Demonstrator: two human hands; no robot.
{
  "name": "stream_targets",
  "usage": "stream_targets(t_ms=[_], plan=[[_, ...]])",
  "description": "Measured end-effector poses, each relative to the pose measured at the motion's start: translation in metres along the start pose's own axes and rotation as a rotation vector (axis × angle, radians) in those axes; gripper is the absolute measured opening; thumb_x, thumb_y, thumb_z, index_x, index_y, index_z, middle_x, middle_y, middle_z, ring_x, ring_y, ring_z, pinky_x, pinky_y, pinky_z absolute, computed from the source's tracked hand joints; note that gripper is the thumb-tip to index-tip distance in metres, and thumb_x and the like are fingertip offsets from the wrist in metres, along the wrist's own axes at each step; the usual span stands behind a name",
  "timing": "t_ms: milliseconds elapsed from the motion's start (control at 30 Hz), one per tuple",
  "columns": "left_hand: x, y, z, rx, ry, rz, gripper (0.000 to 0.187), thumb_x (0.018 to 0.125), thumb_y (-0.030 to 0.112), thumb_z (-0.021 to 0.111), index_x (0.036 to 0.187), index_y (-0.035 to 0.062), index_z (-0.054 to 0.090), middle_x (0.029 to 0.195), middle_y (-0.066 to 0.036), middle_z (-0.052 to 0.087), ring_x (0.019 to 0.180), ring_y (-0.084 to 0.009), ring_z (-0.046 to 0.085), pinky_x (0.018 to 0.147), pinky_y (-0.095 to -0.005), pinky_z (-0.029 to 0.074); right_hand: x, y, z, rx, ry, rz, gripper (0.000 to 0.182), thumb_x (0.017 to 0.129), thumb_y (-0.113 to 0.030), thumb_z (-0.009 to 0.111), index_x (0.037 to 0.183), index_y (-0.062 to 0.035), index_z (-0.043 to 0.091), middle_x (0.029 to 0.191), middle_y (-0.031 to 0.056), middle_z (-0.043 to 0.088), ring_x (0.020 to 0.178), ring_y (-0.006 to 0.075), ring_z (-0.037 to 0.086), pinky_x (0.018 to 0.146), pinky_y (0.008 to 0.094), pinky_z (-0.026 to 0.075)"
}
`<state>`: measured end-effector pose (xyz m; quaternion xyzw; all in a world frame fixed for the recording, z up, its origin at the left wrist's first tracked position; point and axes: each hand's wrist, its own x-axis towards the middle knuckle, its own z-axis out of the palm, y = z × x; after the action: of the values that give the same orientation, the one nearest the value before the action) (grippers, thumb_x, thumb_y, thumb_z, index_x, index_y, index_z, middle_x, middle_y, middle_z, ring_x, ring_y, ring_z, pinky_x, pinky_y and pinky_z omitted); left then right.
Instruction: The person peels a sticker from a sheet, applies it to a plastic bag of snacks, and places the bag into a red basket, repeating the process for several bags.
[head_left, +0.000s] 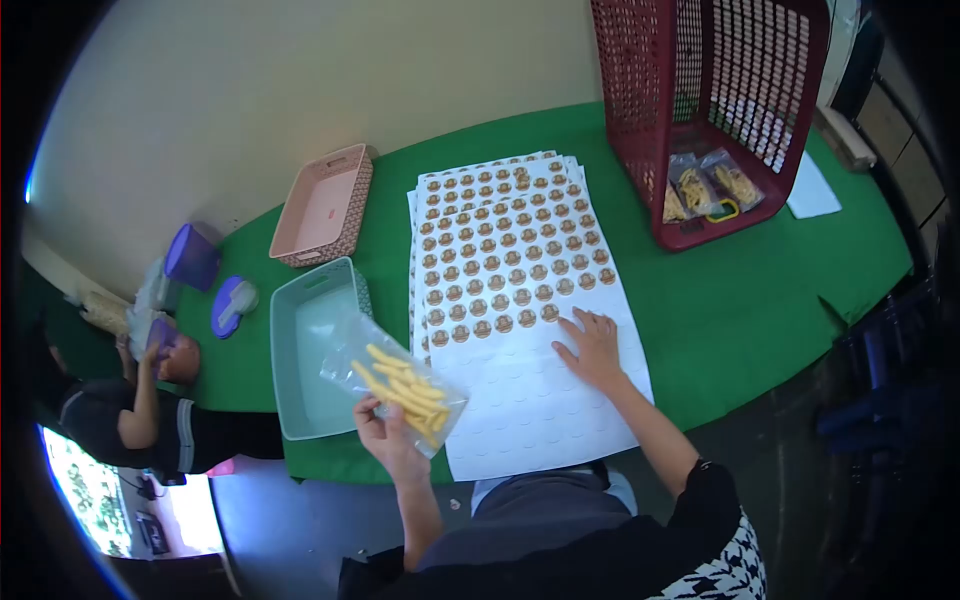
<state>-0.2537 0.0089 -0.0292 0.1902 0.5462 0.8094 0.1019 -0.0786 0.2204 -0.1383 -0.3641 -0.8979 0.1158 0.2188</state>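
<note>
My left hand (392,440) grips the lower left edge of a clear plastic bag of yellow stick snacks (405,390), held up over the right side of the green tray (300,350) and the edge of the sticker sheet. My right hand (595,350) lies on the sheet of round brown stickers (520,250), its fingers spread near the lowest row still bearing stickers. The sheet's lower part is bare white with faint round outlines. More sheets are stacked underneath it. Whether a sticker is under my right fingertips cannot be made out.
A tall maroon basket (665,130) lies on its side at the back right, with several snack bags (735,185) inside. A pink tray (322,205), purple container (192,257) and purple lid (230,308) are on the left. Another person (140,420) works at the left end.
</note>
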Motion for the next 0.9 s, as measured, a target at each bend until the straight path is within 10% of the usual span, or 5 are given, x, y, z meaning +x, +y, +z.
stream_targets(t_ms=[900], plan=[[0.012, -0.005, 0.053, 0.104, -0.133, 0.003, 0.024, 0.081, 0.011, 0.051, 0.099, 0.0024, 0.036, 0.099, -0.008, 0.041, 0.091, -0.0153, 0.047, 0.081, -0.0284, 0.041, 0.003, 0.002, -0.002, -0.053, -0.116, -0.048, 0.045, 0.078, -0.028, 0.048, 0.120, -0.0137, 0.041, 0.120, 0.0203, 0.039, 0.107, 0.0363, 0.039, 0.092, 0.0530, 0.021]])
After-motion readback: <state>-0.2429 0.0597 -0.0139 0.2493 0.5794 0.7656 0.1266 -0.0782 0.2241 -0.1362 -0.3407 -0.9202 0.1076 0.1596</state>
